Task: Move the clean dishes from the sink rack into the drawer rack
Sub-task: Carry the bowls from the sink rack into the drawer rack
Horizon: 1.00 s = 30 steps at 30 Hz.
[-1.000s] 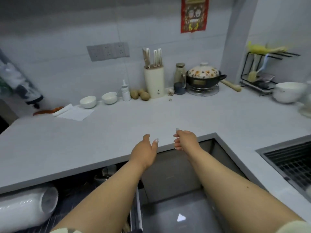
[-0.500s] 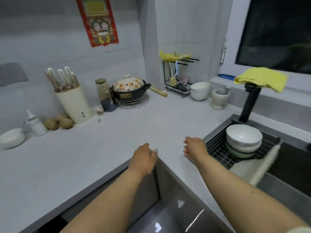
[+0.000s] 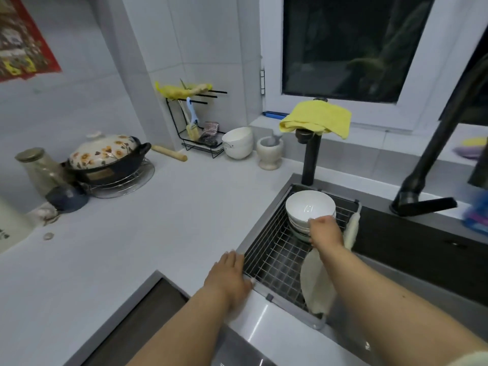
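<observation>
At the far end of the metal wire sink rack [image 3: 274,262], a stack of glossy white ceramic bowls [image 3: 309,211] sits upright, the top bowl open to the camera. The right hand [image 3: 325,231] reaches in from five o'clock and lies against the stack's near side, its fingers curled at the top bowl's rim; whether they have closed in a real grip I cannot tell. A pale cream plate [image 3: 317,282] leans on edge in the rack under the right forearm, at six o'clock from the bowls. The left hand [image 3: 229,276] rests flat and relaxed on the white table [image 3: 163,233], touching the rack's near left corner and grasping nothing. A black faucet post draped with a yellow cloth [image 3: 316,120] rises at twelve o'clock from the bowls. At eleven o'clock stand a stone mortar with pestle [image 3: 270,152] and two nested white bowls [image 3: 237,146]. Far off at nine o'clock, a flower-patterned lidded black pot [image 3: 105,157] sits on a wire trivet.
</observation>
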Each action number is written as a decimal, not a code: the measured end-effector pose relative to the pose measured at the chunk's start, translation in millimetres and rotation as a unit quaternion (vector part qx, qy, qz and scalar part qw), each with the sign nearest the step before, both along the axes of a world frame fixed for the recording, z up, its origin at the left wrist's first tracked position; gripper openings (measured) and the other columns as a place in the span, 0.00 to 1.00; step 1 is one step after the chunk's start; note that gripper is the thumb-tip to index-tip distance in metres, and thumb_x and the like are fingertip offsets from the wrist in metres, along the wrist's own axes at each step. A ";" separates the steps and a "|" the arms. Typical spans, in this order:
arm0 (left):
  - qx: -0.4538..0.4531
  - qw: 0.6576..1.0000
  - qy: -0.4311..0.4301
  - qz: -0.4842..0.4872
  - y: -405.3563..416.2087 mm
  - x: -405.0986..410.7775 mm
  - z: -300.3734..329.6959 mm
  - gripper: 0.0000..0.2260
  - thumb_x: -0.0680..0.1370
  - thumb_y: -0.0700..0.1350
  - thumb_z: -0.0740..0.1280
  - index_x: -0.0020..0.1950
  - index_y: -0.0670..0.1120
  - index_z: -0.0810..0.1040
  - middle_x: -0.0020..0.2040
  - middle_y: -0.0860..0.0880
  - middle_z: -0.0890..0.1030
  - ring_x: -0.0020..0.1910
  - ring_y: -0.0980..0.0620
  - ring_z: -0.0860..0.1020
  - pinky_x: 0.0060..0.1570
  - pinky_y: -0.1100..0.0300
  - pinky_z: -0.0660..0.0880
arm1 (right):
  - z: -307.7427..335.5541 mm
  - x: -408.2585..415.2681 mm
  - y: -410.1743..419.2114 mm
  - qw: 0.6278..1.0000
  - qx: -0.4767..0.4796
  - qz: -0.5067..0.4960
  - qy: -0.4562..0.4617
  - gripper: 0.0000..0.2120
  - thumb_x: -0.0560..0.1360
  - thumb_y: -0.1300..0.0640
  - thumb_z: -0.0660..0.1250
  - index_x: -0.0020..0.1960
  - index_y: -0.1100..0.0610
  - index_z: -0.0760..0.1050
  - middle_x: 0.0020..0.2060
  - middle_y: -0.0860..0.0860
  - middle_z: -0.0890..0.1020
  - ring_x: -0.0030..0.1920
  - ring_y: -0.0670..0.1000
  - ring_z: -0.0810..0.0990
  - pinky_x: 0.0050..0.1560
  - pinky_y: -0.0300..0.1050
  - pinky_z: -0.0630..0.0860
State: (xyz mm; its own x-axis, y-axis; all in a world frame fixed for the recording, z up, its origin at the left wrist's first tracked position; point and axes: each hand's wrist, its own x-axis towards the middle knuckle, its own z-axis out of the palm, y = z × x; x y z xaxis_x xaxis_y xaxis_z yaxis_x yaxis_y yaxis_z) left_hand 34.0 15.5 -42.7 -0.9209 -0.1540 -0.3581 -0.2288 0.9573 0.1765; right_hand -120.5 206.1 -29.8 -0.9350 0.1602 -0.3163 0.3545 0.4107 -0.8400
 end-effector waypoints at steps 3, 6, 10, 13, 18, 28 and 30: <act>-0.034 0.998 -0.048 -0.021 6.2 -13.7 -1.1 0.41 0.77 0.67 0.53 0.77 0.48 0.35 0.78 0.44 0.35 0.77 0.43 0.36 0.76 0.43 0.43 | 0.1 -12.6 9.2 0.999 0.043 0.014 -0.011 0.20 0.76 0.51 0.62 0.67 0.55 0.67 0.58 0.57 0.78 0.54 0.61 0.79 0.57 0.53 0.76; -0.039 0.995 -0.087 -0.022 8.2 -28.6 -0.1 0.46 0.74 0.69 0.56 0.76 0.49 0.31 0.76 0.45 0.31 0.75 0.42 0.32 0.75 0.39 0.41 | -4.9 -25.0 11.5 0.995 0.085 0.054 -0.026 0.23 0.77 0.50 0.63 0.69 0.54 0.65 0.60 0.57 0.77 0.56 0.60 0.78 0.57 0.52 0.76; -0.048 0.992 -0.117 -0.018 9.9 -36.4 -0.3 0.47 0.74 0.70 0.57 0.75 0.50 0.29 0.75 0.45 0.29 0.74 0.41 0.31 0.74 0.37 0.41 | -15.5 -37.8 8.9 0.985 0.105 0.119 -0.070 0.17 0.77 0.54 0.61 0.63 0.59 0.69 0.48 0.60 0.81 0.43 0.59 0.83 0.42 0.50 0.82; -0.060 0.991 -0.121 -0.019 13.0 -37.1 1.0 0.47 0.74 0.71 0.55 0.74 0.49 0.28 0.75 0.45 0.29 0.74 0.40 0.30 0.74 0.36 0.41 | -18.4 -42.3 5.8 0.980 0.116 0.146 -0.072 0.12 0.78 0.55 0.62 0.55 0.64 0.72 0.39 0.61 0.84 0.38 0.60 0.85 0.44 0.55 0.83; -0.067 0.989 -0.132 -0.023 12.5 -37.5 2.3 0.47 0.74 0.71 0.54 0.75 0.49 0.28 0.75 0.45 0.29 0.74 0.40 0.30 0.74 0.37 0.41 | -9.6 -42.9 0.6 0.982 0.153 0.112 -0.018 0.06 0.76 0.58 0.62 0.48 0.60 0.74 0.35 0.57 0.83 0.26 0.51 0.81 0.26 0.36 0.68; -0.027 0.996 -0.081 -0.017 3.3 -33.4 -1.8 0.43 0.75 0.71 0.53 0.77 0.52 0.33 0.77 0.48 0.33 0.76 0.43 0.33 0.75 0.40 0.40 | 18.4 -15.0 1.6 0.990 0.082 0.063 0.096 0.15 0.73 0.48 0.70 0.43 0.61 0.74 0.37 0.54 0.83 0.30 0.48 0.82 0.22 0.33 0.68; 0.040 0.998 -0.047 0.019 -2.3 -35.8 3.0 0.40 0.76 0.70 0.53 0.79 0.51 0.40 0.79 0.49 0.40 0.78 0.45 0.39 0.76 0.43 0.42 | 29.0 -2.6 -2.7 0.987 0.075 0.068 0.121 0.16 0.72 0.47 0.71 0.42 0.60 0.74 0.36 0.52 0.82 0.31 0.48 0.82 0.27 0.37 0.75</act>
State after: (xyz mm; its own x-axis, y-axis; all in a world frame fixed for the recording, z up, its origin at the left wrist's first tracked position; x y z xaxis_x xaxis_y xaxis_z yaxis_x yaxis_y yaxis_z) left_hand -1.8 13.2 -39.8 -0.8764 -0.1553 -0.4559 -0.2836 0.9315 0.2277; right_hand -123.1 203.4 -0.8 -0.9964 0.0564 -0.0626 0.0836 0.5675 -0.8191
